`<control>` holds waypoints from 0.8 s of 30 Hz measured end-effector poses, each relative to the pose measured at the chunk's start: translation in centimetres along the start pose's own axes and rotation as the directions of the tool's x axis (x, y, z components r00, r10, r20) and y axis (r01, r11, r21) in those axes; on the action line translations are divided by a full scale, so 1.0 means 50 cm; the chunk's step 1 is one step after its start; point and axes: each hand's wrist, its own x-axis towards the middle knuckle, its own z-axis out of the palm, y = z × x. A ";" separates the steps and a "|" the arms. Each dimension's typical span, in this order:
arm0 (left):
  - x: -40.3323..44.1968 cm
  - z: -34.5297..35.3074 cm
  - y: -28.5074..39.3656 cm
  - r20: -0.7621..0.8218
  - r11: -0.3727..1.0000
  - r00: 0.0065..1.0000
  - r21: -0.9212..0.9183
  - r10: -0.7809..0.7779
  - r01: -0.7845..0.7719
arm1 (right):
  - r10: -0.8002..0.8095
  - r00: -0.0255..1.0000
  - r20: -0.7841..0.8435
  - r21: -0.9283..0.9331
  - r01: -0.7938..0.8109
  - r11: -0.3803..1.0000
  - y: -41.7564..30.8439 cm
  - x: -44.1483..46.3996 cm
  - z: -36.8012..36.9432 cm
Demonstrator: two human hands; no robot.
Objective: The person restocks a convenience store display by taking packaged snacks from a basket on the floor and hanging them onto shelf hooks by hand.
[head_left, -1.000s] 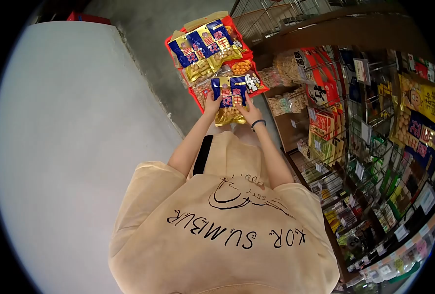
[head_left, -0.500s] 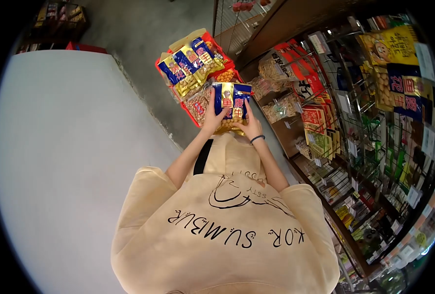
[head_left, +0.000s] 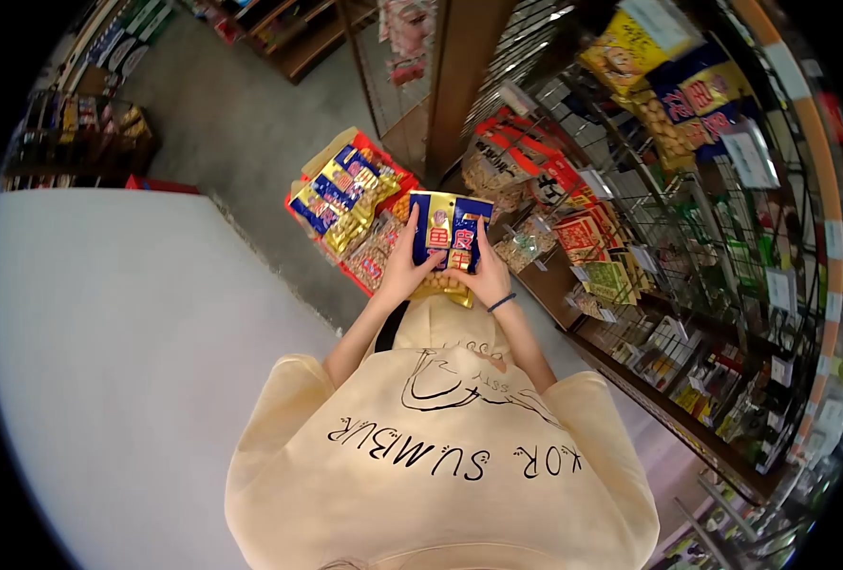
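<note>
Packet (head_left: 450,228) in blue and gold is being gripped firmly by both hands, on the person's side of a red-edged pile of snack bags (head_left: 353,211). Left hand (head_left: 408,260) is clasping the packet's left edge, thumb resting across its front; right hand (head_left: 486,273), wearing a dark wristband (head_left: 502,302), is clasping its right edge. Brown-framed rack (head_left: 668,415) is standing right of the pile, and a white surface (head_left: 136,380) is stretching left of it.

Soft indoor light; edges fisheye-bent, corners black.
</note>
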 end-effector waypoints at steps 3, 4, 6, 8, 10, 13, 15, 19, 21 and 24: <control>0.007 -0.003 0.044 0.041 0.995 0.996 0.053 0.081 -0.083 | 0.054 0.997 -0.048 0.071 -0.050 0.996 -0.022 -0.009 -0.036; 0.012 -0.003 0.060 0.049 0.992 0.993 0.061 0.106 -0.109 | 0.018 0.996 -0.089 0.059 -0.013 0.998 -0.027 -0.010 -0.046; 0.023 -0.004 0.089 0.069 0.985 0.986 0.068 0.154 -0.158 | -0.045 0.982 -0.185 0.033 0.053 0.998 -0.042 -0.015 -0.067; 0.032 -0.006 0.118 0.086 0.979 0.978 0.057 0.191 -0.196 | -0.113 0.956 -0.270 0.003 0.119 0.993 -0.066 -0.027 -0.091; 0.042 -0.010 0.161 0.120 0.975 0.970 0.045 0.210 -0.216 | -0.099 0.941 -0.323 -0.011 0.100 0.995 -0.086 -0.040 -0.114; 0.059 -0.018 0.222 0.183 0.966 0.955 0.068 0.234 -0.250 | -0.124 0.882 -0.455 -0.102 0.087 0.991 -0.121 -0.054 -0.146; 0.074 -0.014 0.246 0.177 0.922 0.910 0.032 0.375 -0.387 | -0.179 0.815 -0.552 -0.135 0.125 0.983 -0.138 -0.063 -0.167; 0.102 -0.005 0.319 0.193 0.861 0.842 -0.030 0.503 -0.508 | -0.281 0.691 -0.665 -0.243 0.156 0.958 -0.172 -0.074 -0.224; 0.121 0.009 0.352 0.187 0.825 0.807 -0.040 0.561 -0.564 | -0.311 0.646 -0.698 -0.281 0.153 0.948 -0.183 -0.075 -0.255; 0.149 0.029 0.392 0.182 0.791 0.772 -0.064 0.608 -0.608 | -0.370 0.599 -0.711 -0.391 0.100 0.915 -0.187 -0.069 -0.302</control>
